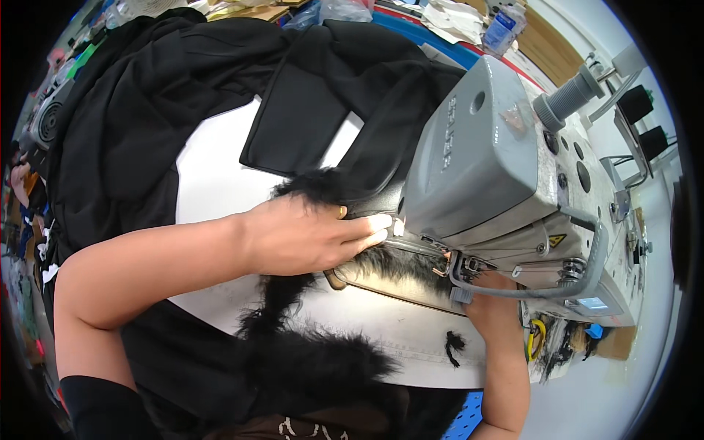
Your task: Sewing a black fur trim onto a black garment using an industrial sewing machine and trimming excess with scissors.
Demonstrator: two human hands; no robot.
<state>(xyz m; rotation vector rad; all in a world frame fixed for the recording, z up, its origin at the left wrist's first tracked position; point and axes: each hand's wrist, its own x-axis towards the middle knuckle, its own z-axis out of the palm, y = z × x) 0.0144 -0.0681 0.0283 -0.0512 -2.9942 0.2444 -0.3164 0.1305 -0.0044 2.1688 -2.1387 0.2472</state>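
A grey industrial sewing machine (469,154) stands at the right over a white table (209,191). My left hand (301,235) lies on black fur trim (308,187) left of the needle area, two fingers stretched flat toward the metal plate, its thumb hidden. More fur (323,352) trails down the table toward me. My right hand (488,297) is at the lit sewing area behind the presser parts, its fingers mostly hidden. Black fabric (132,110) is heaped across the back and left, with a folded piece beside the machine head.
A plastic bottle (502,29) and crumpled paper (447,18) lie at the back. Yellow-handled scissors (536,339) and a blue object (592,330) sit right of my right forearm. A black thread tuft (453,348) lies near the front edge. Mixed cloth lines the far left.
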